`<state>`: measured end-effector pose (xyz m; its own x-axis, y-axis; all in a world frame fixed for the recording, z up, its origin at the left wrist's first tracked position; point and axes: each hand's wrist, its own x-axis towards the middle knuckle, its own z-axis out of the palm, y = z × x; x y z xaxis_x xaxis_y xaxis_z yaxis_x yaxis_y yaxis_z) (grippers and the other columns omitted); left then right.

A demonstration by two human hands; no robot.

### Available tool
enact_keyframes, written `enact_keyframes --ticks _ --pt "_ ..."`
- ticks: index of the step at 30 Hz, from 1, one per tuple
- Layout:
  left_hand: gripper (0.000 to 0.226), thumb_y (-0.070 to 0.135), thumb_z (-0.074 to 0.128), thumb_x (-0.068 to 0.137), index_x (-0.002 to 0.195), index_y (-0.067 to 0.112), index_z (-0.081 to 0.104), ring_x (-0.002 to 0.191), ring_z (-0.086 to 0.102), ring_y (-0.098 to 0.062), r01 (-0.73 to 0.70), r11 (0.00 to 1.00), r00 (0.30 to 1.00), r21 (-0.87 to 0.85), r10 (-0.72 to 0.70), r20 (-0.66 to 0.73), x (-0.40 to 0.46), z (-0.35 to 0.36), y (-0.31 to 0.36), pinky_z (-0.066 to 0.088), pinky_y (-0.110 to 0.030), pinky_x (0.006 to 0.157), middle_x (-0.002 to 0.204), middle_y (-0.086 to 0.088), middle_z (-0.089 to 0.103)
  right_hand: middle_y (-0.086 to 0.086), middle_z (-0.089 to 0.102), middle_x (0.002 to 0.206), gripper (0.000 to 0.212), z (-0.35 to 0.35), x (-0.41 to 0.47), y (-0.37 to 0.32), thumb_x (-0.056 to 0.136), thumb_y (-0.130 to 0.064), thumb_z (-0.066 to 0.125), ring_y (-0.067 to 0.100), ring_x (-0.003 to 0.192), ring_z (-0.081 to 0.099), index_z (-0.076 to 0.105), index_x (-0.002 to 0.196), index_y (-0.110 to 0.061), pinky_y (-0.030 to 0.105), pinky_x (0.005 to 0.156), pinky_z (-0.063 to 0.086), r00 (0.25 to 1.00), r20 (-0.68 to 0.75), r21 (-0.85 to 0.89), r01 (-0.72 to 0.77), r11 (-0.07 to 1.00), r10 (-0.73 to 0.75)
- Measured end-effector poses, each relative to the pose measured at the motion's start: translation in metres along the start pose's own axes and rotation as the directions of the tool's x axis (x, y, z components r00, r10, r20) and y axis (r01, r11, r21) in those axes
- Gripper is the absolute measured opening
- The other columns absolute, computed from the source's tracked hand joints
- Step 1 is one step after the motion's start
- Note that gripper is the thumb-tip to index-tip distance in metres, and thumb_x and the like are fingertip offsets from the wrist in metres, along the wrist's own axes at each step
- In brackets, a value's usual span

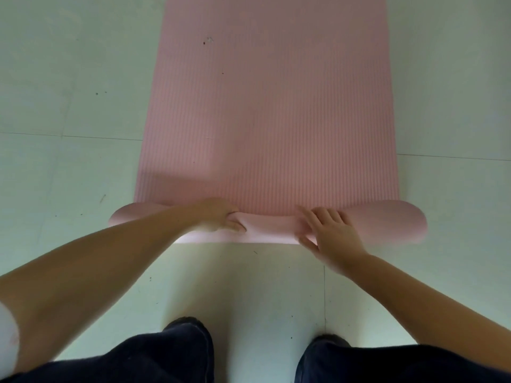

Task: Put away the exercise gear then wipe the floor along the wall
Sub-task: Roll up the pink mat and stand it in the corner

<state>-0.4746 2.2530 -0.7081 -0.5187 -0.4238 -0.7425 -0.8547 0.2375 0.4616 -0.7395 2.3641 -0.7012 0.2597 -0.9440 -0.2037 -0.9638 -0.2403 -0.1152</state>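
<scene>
**Pink mat, first turn of the roll at the near end**

A pink exercise mat (265, 120) lies flat on the pale tiled floor (69, 106), stretching away from the person and running out of view at the top. Its surface is ribbed with fine lines along its length, and a few small dark specks sit on it toward the far end. The near end is curled over into a loose roll (271, 225), whose open ends flare out past the mat's edges on both sides.

The left hand (221, 215) grips the roll left of centre, fingers curled over the top and thumb tucked under, pinching the foam. The right hand (329, 230) lies on the roll right of centre, its fingers (318, 217) spread and fairly straight across the top, thumb low against the near edge. Both forearms are bare.

Below, 2 legs in dark trousers (166, 360) and the toes of 2 dark shoes (188, 323) stand on the floor just short of the roll.
</scene>
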Motion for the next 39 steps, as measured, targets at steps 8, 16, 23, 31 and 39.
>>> enact_keyframes --ticks 8,16,23,31,39 --pt "0.058 0.065 0.047 0.084 0.123 0.022 0.048 0.108 0.047 -0.023 0.032 0.911 0.972 0.411 0.068 -0.226 -0.021 0.005 0.013 0.040 -0.034 0.077 0.114 -0.004 0.047 0.004 0.063 0.099 0.055 0.000 0.009 0.008 0.090 -0.052 0.026 0.028 0.089 0.061 0.055 0.116 -0.014 0.034 0.065 0.045 0.988 0.131 0.052 0.073 0.996 -0.079" --pt "0.036 0.048 0.039 0.096 0.118 0.020 0.046 0.104 0.053 -0.022 -0.015 0.947 0.981 0.321 0.076 -0.179 -0.046 0.033 0.016 0.039 -0.031 0.077 0.115 -0.002 0.057 0.002 0.064 0.087 0.050 -0.009 -0.001 -0.002 0.094 -0.050 0.024 0.027 0.075 0.062 0.056 0.105 -0.013 0.031 0.051 0.037 0.978 0.124 0.050 0.161 0.986 -0.166" --pt "0.036 0.052 0.053 0.089 0.096 0.017 0.059 0.083 0.048 -0.018 -0.061 0.991 0.998 0.119 0.062 0.000 -0.016 -0.006 0.011 0.031 -0.028 0.070 0.085 0.002 0.054 0.002 0.054 0.071 0.045 -0.012 0.026 0.009 0.098 -0.053 0.025 0.026 0.067 0.052 0.047 0.101 -0.014 0.034 0.059 0.036 0.939 0.339 0.141 0.017 0.990 -0.064" --pt "0.059 0.062 0.034 0.085 0.096 0.011 0.061 0.085 0.061 -0.029 -0.002 0.777 0.881 0.630 0.300 -0.366 -0.004 0.010 -0.004 0.047 -0.037 0.076 0.096 -0.009 0.064 -0.005 0.046 0.065 0.043 0.002 0.055 0.021 0.097 -0.057 0.026 0.023 0.065 0.048 0.045 0.094 -0.018 0.032 0.059 0.033 0.923 0.375 0.155 0.026 0.988 -0.083" --pt "0.088 0.053 0.064 0.076 0.147 0.016 0.027 0.138 0.026 -0.032 -0.036 0.674 0.779 0.738 0.482 -0.402 -0.032 0.096 0.006 0.029 -0.065 0.102 0.150 -0.013 0.029 0.006 0.066 0.091 0.045 0.013 0.044 0.016 0.098 -0.048 0.032 0.029 0.081 0.062 0.058 0.105 -0.012 0.031 0.059 0.037 0.975 0.202 -0.015 0.097 0.995 -0.092"
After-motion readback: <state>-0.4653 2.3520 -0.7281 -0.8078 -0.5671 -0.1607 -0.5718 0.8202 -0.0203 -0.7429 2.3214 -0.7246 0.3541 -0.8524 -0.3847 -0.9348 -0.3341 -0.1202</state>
